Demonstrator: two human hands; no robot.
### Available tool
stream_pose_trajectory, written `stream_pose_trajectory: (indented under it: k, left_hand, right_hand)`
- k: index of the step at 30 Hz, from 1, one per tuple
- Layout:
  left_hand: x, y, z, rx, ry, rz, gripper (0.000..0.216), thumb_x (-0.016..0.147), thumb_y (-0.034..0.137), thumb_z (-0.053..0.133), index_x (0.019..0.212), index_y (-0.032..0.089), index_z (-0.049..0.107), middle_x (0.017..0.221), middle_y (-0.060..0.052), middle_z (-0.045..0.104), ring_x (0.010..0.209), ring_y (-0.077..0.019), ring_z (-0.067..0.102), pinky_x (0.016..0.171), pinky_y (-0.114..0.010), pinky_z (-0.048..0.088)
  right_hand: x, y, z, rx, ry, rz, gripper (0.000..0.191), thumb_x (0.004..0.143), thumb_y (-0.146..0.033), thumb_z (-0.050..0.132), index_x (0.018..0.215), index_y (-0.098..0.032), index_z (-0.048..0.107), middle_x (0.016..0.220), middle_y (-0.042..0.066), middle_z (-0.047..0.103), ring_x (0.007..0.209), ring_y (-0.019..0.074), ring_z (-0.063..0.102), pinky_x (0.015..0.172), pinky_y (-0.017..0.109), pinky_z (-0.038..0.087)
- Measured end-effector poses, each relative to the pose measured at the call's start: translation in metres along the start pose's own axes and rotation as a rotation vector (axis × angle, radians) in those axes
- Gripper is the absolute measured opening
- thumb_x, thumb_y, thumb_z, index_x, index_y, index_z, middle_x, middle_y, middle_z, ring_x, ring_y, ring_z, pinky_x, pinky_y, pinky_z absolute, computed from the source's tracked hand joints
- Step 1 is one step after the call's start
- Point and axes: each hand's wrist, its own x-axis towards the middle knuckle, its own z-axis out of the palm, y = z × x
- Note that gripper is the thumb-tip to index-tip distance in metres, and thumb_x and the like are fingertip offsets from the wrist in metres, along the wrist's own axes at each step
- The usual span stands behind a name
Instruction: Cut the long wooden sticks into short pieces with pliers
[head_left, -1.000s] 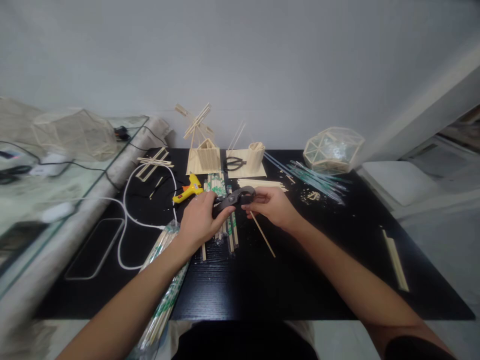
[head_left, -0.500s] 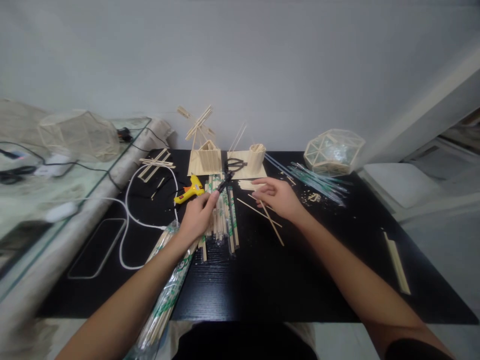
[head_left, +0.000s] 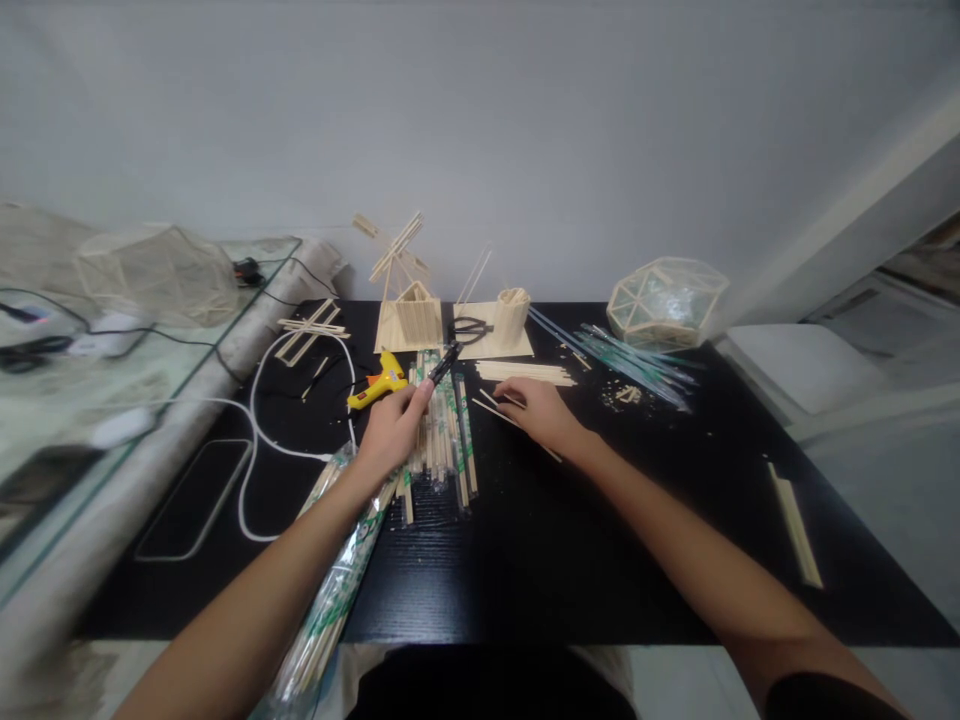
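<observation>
My left hand [head_left: 391, 428] is closed around a slim black tool [head_left: 445, 363], its tip pointing up and away over the wrapped chopsticks [head_left: 433, 440]. What kind of tool it is cannot be made out. My right hand [head_left: 546, 415] is low over the black table, its fingers curled down onto thin wooden sticks [head_left: 495, 410]. The fingers partly hide these sticks. Just beyond that hand lies a row of pale sticks [head_left: 525, 372]. A yellow hot glue gun [head_left: 382, 380] rests left of my left hand.
At the back stand a stick windmill [head_left: 417, 310] and a round stick tower [head_left: 513, 318] on wooden bases, with black-handled scissors [head_left: 471, 328] between. Empty wrappers [head_left: 637, 362] and a faceted stick frame [head_left: 667, 300] sit right. A white cable [head_left: 255, 430] loops left beside a phone [head_left: 196, 498].
My right hand has dropped slightly and drawn nearer, its fingers curling over the sticks. The slanted stick below it no longer shows. The pale row behind is uncovered. My left hand has barely shifted.
</observation>
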Motion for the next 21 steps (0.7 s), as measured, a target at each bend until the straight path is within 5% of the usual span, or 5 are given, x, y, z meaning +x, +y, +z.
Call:
stream_pose_trajectory:
  k: [3,10,21]
  left_hand:
    - [0.001,-0.001,0.000,0.001,-0.002,0.003,0.059,0.099,0.066,0.034,0.064,0.021,0.051,0.063,0.000,0.056,0.063,-0.0167,0.051,0.062,-0.029,0.035]
    - [0.000,0.001,-0.001,0.042,-0.008,0.037,0.056,0.099,0.064,0.036,0.065,0.021,0.048,0.062,0.001,0.051,0.064,-0.0160,0.050,0.063,-0.029,0.035]
    - [-0.001,0.001,-0.002,0.079,-0.021,0.051,0.056,0.099,0.065,0.035,0.065,0.021,0.046,0.061,0.002,0.050,0.063,-0.0164,0.050,0.063,-0.029,0.034]
  right_hand:
    - [-0.003,-0.004,-0.011,-0.233,-0.024,0.022,0.016,0.084,-0.017,0.074,0.100,-0.015,0.071,0.110,0.012,0.073,0.109,0.0269,0.065,0.100,0.042,0.048]
    - [-0.013,-0.006,-0.014,-0.389,-0.211,0.211,0.065,0.073,-0.044,0.087,0.122,-0.010,0.063,0.125,0.021,0.063,0.119,0.0358,0.058,0.098,0.045,0.048]
    - [-0.010,-0.011,-0.004,-0.405,-0.221,0.182,0.016,0.089,-0.010,0.066,0.104,-0.014,0.071,0.109,0.014,0.071,0.100,0.0260,0.067,0.083,0.032,0.047]
